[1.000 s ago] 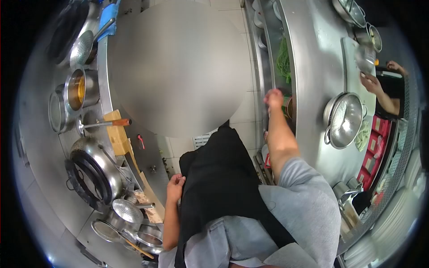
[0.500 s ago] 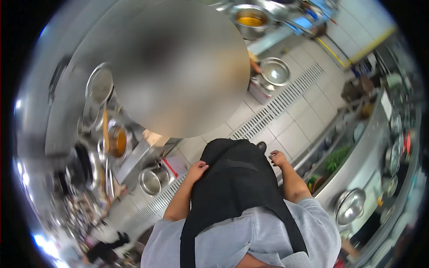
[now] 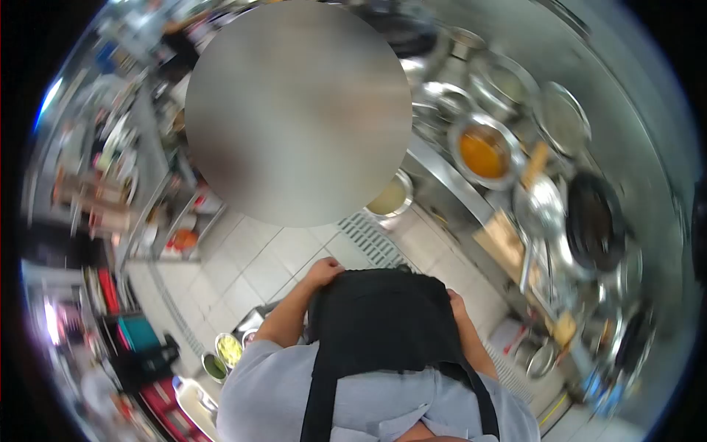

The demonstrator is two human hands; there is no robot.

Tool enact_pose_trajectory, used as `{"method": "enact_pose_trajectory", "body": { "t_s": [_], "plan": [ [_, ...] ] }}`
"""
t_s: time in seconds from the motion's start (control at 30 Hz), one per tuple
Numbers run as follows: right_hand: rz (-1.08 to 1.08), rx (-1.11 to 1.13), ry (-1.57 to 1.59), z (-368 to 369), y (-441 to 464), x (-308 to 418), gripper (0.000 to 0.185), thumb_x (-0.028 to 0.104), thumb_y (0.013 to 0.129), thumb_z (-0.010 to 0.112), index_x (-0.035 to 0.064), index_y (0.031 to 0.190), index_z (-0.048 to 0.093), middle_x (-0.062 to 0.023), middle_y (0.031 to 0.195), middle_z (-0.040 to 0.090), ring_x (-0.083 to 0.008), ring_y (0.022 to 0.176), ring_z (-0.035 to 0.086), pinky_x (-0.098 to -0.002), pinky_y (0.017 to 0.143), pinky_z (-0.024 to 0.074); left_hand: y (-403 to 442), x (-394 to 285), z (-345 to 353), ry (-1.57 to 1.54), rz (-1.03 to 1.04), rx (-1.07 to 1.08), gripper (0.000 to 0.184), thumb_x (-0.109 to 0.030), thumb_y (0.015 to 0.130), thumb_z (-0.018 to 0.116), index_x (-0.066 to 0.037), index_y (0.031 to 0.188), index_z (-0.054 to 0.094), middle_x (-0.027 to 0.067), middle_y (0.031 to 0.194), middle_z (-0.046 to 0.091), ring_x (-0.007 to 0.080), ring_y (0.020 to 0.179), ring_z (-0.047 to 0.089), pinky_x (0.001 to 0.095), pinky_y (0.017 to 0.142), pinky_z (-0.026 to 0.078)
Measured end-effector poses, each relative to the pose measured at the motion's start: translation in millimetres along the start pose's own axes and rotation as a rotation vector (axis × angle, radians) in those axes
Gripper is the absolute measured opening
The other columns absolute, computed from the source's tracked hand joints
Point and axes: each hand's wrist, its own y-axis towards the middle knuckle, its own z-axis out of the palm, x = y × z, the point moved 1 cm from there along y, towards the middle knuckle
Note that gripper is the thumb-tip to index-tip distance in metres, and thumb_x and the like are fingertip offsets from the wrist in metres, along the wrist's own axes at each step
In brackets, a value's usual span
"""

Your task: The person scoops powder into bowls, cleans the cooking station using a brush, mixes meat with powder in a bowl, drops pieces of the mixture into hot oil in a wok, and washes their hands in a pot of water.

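My left hand (image 3: 324, 272) is at the upper left edge of the black apron (image 3: 383, 317), its fingers bent and partly smeared; whether they grip the cloth is unclear. On the other side, my right hand (image 3: 456, 302) hangs beside the apron, partly hidden behind its edge, so its fingers barely show. No tool or dish is visible in either hand.
A steel counter (image 3: 449, 177) on the right bears a pot with orange liquid (image 3: 482, 151), a perforated ladle (image 3: 540, 206) and a dark wok (image 3: 593, 221). Bowls of chopped food (image 3: 228, 349) stand lower left. A floor drain (image 3: 368, 239) crosses the tiles. A blurred disc hides the upper middle.
The view has swung round, bringing the cooking counter to the right side. My right arm, earlier stretched toward a shelf, is now down beside the apron. My left hand is at the apron's edge.
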Motion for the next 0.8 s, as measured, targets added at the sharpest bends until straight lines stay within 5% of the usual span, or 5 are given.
{"method": "enact_pose_trajectory", "body": {
  "t_s": [0.07,0.23,0.5,0.7,0.8],
  "plan": [
    [-0.159,0.104,-0.148,22.6,55.0,36.6,0.031,0.019,0.093,0.068,0.005,0.12,0.067,-0.0088,0.105,0.073,-0.0164,0.091,0.067,-0.0328,0.081,0.0535,-5.8,8.4,-2.0,-0.077,-0.043,-0.016,0.046,-0.045,0.084,0.072,-0.005,0.108,0.072,0.0175,0.101,0.074,0.0328,0.097,0.07,0.0415,0.088,0.054],
    [-0.103,0.594,-0.125,72.0,135.7,216.4,0.041,0.02,0.093,0.071,0.0029,0.129,0.062,-0.009,0.114,0.07,-0.0171,0.1,0.066,-0.031,0.083,0.055,-25.7,15.9,-20.9,-0.049,-0.148,0.022,0.049,-0.045,0.087,0.071,-0.006,0.117,0.069,0.0168,0.112,0.073,0.0348,0.107,0.068,0.0424,0.093,0.053],
    [-0.351,1.076,-0.456,219.0,219.4,401.7,0.043,0.017,0.096,0.067,0.0013,0.135,0.056,-0.009,0.118,0.066,-0.0138,0.097,0.063,-0.03,0.078,0.0564,-58.6,71.6,-72.2,-0.245,-0.418,-0.361,0.047,-0.043,0.085,0.072,-0.005,0.113,0.069,0.02,0.113,0.071,0.0375,0.108,0.066,0.045,0.093,0.053],
    [-0.362,1.167,-0.674,377.7,243.8,476.8,0.043,0.021,0.097,0.068,0.0023,0.134,0.057,-0.0087,0.116,0.066,-0.0162,0.097,0.065,-0.0328,0.079,0.0575,-39.1,136.0,-57.3,-0.378,-0.434,-0.427,0.048,-0.045,0.087,0.07,-0.005,0.115,0.069,0.0211,0.115,0.07,0.038,0.111,0.065,0.0467,0.096,0.051],
    [-0.325,1.078,-0.886,447.1,275.9,476.5,0.043,0.023,0.095,0.069,0.0037,0.133,0.06,-0.0093,0.112,0.068,-0.0179,0.099,0.066,-0.0347,0.081,0.0576,-49.1,160.7,-131.8,-0.478,-0.453,-0.453,0.05,-0.046,0.087,0.07,-0.006,0.118,0.068,0.0205,0.117,0.069,0.0378,0.112,0.065,0.0463,0.097,0.051]
  ]
}}
